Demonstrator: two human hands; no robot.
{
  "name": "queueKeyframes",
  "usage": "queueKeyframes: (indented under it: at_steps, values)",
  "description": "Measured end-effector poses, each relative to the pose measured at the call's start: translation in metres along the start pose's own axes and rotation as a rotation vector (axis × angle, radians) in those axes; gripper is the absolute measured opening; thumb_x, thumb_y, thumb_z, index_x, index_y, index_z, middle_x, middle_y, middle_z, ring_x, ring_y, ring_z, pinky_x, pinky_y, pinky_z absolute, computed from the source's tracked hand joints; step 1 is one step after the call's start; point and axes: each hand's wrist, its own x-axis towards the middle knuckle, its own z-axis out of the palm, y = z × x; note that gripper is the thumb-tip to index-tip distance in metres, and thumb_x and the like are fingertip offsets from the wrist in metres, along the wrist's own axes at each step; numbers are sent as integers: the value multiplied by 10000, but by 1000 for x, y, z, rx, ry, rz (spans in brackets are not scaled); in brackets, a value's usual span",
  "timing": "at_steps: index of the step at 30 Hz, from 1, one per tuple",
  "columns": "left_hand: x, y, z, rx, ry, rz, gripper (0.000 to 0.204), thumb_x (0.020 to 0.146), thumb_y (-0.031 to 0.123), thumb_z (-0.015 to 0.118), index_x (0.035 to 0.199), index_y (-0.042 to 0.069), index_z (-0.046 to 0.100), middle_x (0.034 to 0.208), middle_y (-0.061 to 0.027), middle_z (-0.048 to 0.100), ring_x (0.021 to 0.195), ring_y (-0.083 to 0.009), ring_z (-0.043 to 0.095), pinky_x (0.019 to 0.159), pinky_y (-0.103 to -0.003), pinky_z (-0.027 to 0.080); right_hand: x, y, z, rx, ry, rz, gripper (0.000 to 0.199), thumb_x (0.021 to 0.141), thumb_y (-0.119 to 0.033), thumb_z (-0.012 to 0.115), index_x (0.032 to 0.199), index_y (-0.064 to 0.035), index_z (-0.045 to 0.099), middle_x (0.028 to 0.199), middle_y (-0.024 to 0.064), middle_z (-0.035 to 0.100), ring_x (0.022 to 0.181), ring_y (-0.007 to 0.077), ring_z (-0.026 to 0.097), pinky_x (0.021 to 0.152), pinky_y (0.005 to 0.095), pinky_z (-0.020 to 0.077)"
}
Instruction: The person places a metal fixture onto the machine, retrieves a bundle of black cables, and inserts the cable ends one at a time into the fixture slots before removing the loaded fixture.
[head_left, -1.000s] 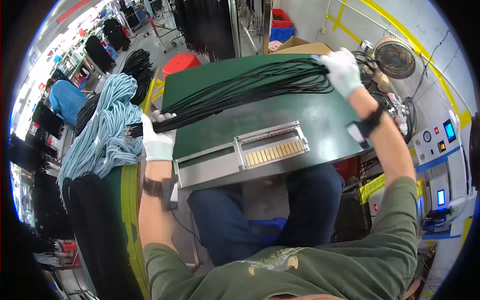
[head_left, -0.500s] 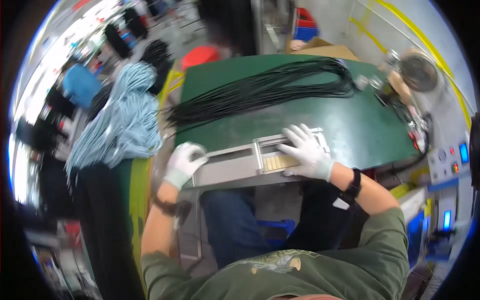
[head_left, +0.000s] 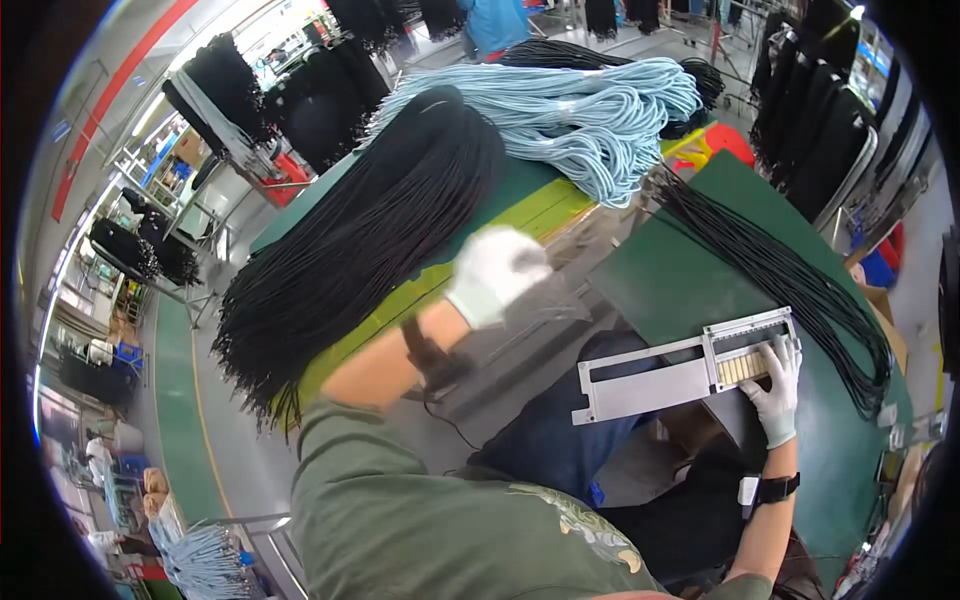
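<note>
A long silver metal frame [head_left: 640,388] lies at the near edge of the green table, its left end over my lap. Its right section holds a row of brass-coloured pieces [head_left: 742,369]. My right hand [head_left: 775,395], in a white glove, grips the frame's right end, thumb and fingers around the corner by the brass pieces. My left hand [head_left: 497,275], also gloved, is off the frame beside the yellow-green bench edge. It is blurred, with its fingers curled. A greyish see-through patch [head_left: 548,305] shows just below it; I cannot make out what it is.
A thick black cord bundle [head_left: 365,220] and light-blue cord bundles [head_left: 600,105] lie on the left bench. Thinner black cords [head_left: 780,270] stretch across the green table [head_left: 660,285]. A red round object [head_left: 730,143] is near the table's far corner. Racks of black cords [head_left: 815,130] stand behind.
The view has swung left. My left hand has let go of the frame's left end and moved left toward the bench. My right hand stays at the frame's right end.
</note>
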Motion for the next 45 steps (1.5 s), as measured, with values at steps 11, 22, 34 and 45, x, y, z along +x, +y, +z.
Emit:
queueKeyframes:
  at_steps: [11, 22, 34, 45]
  values:
    - [138, -143, -66, 535, 323, -581, 599, 751, 628, 737, 1043, 105, 727, 1051, -147, 706, 1030, -321, 668, 907, -455, 509, -5, -4, 4, -56, 48, 15, 735, 853, -606, 632, 1291, -16, 601, 1424, 215, 512, 1401, 431, 372, 1197, 553, 214]
    - [140, -205, -52, -610, 498, -469, 337, 941, 316, 664, 1122, 34, 704, 980, -98, 726, 805, -219, 699, 716, -324, 540, 1, -5, 0, -27, -17, 71, 755, 859, -623, 623, 1313, -21, 592, 1459, 214, 488, 1437, 425, 333, 1209, 542, 187]
    - [120, -191, -53, -1082, 547, -482, 265, 1000, 208, 571, 1158, 11, 651, 938, -121, 720, 680, -218, 686, 598, -305, 534, -2, 1, 4, -33, -6, 35, 745, 870, -614, 620, 1315, -17, 592, 1443, 220, 501, 1421, 426, 356, 1206, 530, 203]
    - [120, -190, -50, -1077, 552, -475, 273, 993, 218, 594, 1153, 6, 657, 934, -112, 722, 677, -200, 687, 603, -300, 544, -2, 2, 5, -40, 37, 14, 772, 853, -649, 611, 1299, -19, 600, 1401, 218, 527, 1381, 442, 386, 1186, 559, 229]
